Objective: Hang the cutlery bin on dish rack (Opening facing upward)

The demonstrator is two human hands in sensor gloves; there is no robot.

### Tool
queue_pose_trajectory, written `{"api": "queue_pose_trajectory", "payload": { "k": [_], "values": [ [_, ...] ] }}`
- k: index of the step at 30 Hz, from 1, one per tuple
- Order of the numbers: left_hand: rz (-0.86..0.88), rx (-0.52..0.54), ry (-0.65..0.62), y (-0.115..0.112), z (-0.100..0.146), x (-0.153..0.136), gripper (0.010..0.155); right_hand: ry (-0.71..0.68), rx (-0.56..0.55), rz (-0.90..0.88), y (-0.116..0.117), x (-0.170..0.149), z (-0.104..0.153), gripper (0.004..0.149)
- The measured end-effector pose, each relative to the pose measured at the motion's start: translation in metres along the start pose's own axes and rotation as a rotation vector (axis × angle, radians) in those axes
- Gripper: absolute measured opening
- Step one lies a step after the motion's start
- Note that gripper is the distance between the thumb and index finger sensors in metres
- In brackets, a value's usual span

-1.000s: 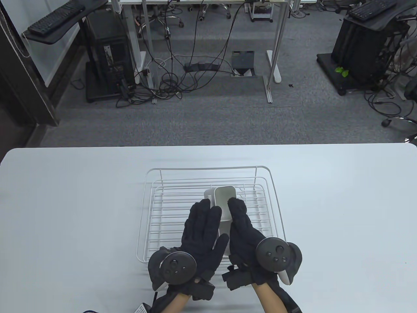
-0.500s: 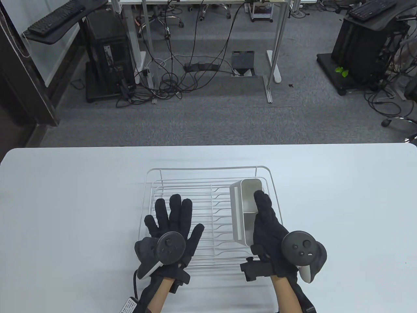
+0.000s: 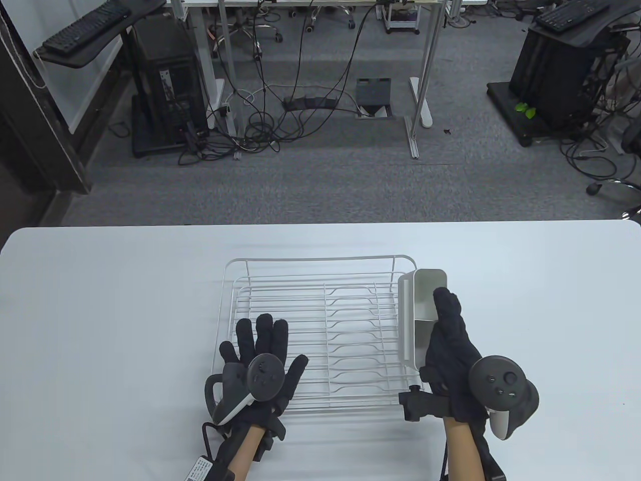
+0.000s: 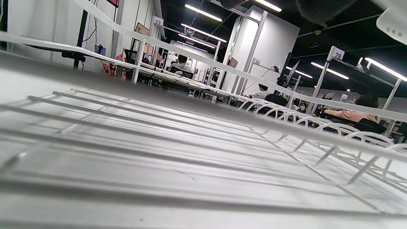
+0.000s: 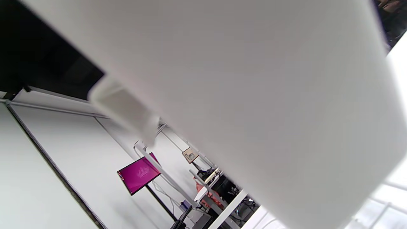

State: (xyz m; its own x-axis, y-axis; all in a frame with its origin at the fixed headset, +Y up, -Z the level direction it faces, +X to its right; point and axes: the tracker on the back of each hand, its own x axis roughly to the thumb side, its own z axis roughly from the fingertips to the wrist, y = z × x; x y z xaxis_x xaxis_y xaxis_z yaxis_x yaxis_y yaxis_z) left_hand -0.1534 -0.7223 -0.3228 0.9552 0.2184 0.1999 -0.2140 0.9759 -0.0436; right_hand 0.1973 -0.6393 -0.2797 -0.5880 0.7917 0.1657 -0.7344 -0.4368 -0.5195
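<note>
A white wire dish rack (image 3: 280, 320) sits in the middle of the table. The white cutlery bin (image 3: 416, 310) is upright, opening up, at the rack's right rim. My right hand (image 3: 450, 350) grips the bin from its near right side, fingers over its opening. Whether the bin touches the rim I cannot tell. The bin's wall (image 5: 254, 95) fills the right wrist view. My left hand (image 3: 263, 350) is open and empty, fingers spread over the rack's near left part. The rack's wires (image 4: 190, 140) fill the left wrist view.
The white table (image 3: 100, 310) extends wide on both sides of the rack. Beyond its far edge are a grey floor, desks and cables (image 3: 280, 115).
My right hand has carried the bin from the rack's middle to its right rim. My left hand let go of the bin and drew back to the near left.
</note>
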Motion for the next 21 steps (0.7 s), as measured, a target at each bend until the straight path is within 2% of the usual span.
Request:
{"api": "queue_pose_trajectory", "payload": {
  "k": [9, 13, 21],
  "values": [
    [-0.001, 0.005, -0.003, -0.003, 0.002, -0.002, 0.072, 0.077, -0.08, 0.057, -0.019, -0.022, -0.003, 0.049],
    [-0.005, 0.008, -0.005, -0.003, 0.002, -0.002, 0.071, 0.1, -0.113, 0.135, -0.027, -0.027, -0.004, 0.049],
    [0.001, -0.001, -0.004, -0.003, 0.002, -0.002, 0.073, 0.175, -0.087, 0.052, -0.036, -0.049, -0.006, 0.048]
  ]
}}
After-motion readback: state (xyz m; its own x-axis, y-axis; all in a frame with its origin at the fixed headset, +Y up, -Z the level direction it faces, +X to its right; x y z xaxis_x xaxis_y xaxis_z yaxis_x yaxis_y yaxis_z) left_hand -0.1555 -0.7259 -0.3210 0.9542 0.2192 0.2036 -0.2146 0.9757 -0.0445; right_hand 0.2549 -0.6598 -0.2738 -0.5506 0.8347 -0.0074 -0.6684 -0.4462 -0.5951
